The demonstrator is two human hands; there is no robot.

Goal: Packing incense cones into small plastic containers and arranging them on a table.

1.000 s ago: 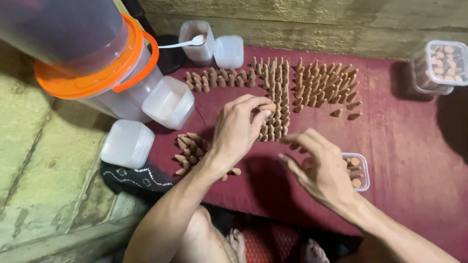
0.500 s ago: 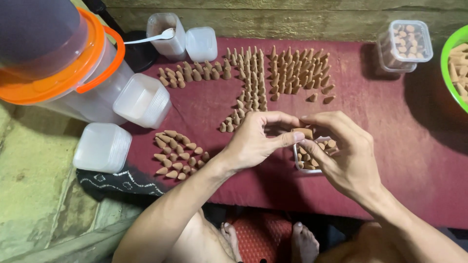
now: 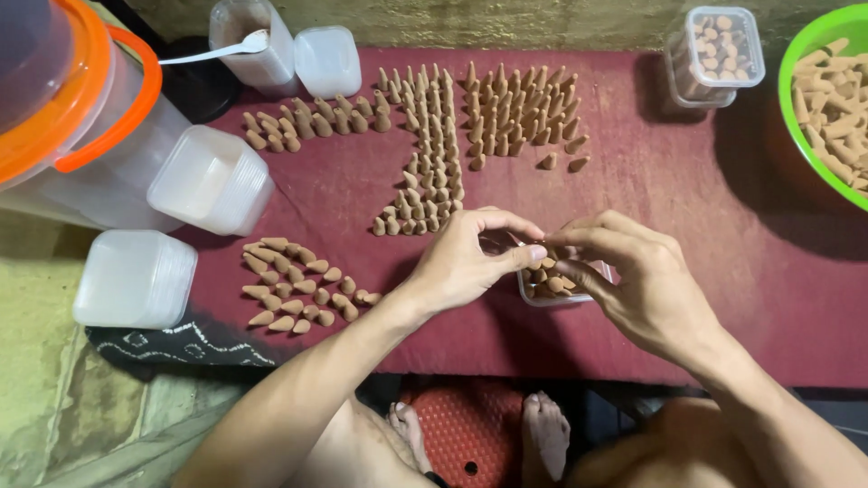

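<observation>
My left hand (image 3: 470, 262) and my right hand (image 3: 637, 280) meet over a small clear plastic box (image 3: 542, 294) partly filled with brown cones. Thumb and fingers of both hands pinch together above the box, fingertips almost touching; whether a cone sits between them is hidden. Rows of upright brown cones (image 3: 434, 154) stand on the dark red cloth (image 3: 687, 199) beyond the hands. A loose pile of cones lying flat (image 3: 298, 285) is to the left of my left wrist.
An orange-rimmed clear bucket (image 3: 81, 117) and stacked translucent lids (image 3: 136, 276) sit at the left. At the back stand a jar with a white spoon (image 3: 249, 41), a filled clear box (image 3: 719, 50) and, far right, a green bowl of cones (image 3: 827, 99). My feet (image 3: 542, 434) are below.
My left hand left the standing rows and came down to the small box. My right hand rose to meet it above the box. The view shifted right, revealing the green bowl.
</observation>
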